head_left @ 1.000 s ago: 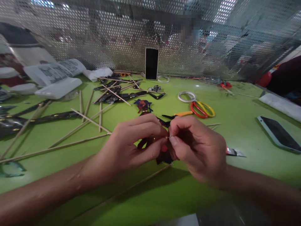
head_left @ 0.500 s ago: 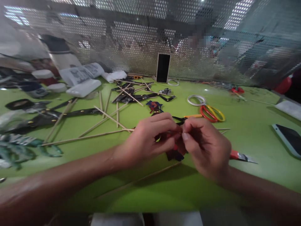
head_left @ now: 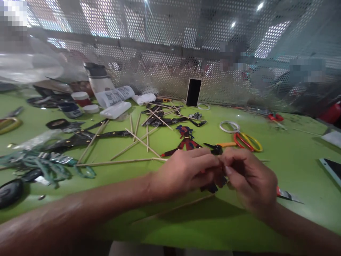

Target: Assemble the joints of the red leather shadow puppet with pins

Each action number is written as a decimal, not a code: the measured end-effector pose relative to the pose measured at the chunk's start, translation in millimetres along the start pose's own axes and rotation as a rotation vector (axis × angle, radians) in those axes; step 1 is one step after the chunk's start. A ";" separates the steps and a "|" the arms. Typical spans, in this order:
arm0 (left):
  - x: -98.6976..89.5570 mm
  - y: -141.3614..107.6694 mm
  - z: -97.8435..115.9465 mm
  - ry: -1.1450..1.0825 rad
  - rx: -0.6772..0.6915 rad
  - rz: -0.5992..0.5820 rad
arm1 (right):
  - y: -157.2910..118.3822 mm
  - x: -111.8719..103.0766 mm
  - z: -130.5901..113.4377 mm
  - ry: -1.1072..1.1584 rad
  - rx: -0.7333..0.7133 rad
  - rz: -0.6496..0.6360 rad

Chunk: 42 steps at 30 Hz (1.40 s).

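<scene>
the jointed figure [head_left: 187, 144] lies on the green table [head_left: 170, 229], its head beyond the left hand [head_left: 186, 170], its lower part partly covered. the left fingers grasp the figure; whether the right hand [head_left: 252, 176] pinches anything at their tips cannot be told. steady the figure with the left; apply light, straight fingertip pressure with the right; keep clear of the knife [head_left: 290, 196].

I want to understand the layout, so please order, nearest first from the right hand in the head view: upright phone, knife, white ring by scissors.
From the right hand:
1. Knife, at its right side.
2. White ring, beyond the hand, by the scissors.
3. Upright phone, farther back, by the mesh panel.
</scene>
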State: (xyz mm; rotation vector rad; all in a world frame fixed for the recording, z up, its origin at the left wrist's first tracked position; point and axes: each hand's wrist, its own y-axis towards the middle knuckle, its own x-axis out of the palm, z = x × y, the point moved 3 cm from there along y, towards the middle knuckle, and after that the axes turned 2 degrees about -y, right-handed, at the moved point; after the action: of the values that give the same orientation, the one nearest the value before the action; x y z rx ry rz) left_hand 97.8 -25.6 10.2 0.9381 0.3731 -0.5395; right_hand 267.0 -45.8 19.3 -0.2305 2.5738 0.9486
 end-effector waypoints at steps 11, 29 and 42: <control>12.7 -6.0 16.0 0.335 0.096 -0.083 | 14.7 -11.7 1.2 0.180 0.143 -0.146; 3.5 -2.5 8.4 -0.022 -0.121 0.129 | -4.4 3.9 -2.8 0.065 0.099 -0.106; 0.1 1.4 13.5 -0.018 -0.010 0.199 | -6.3 7.1 -0.1 0.014 0.074 -0.096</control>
State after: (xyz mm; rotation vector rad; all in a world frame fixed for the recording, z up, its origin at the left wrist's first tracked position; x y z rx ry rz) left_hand 99.6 -36.3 18.4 0.9482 0.2623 -0.3633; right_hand 262.2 -50.7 12.7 -0.3377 2.5791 0.8182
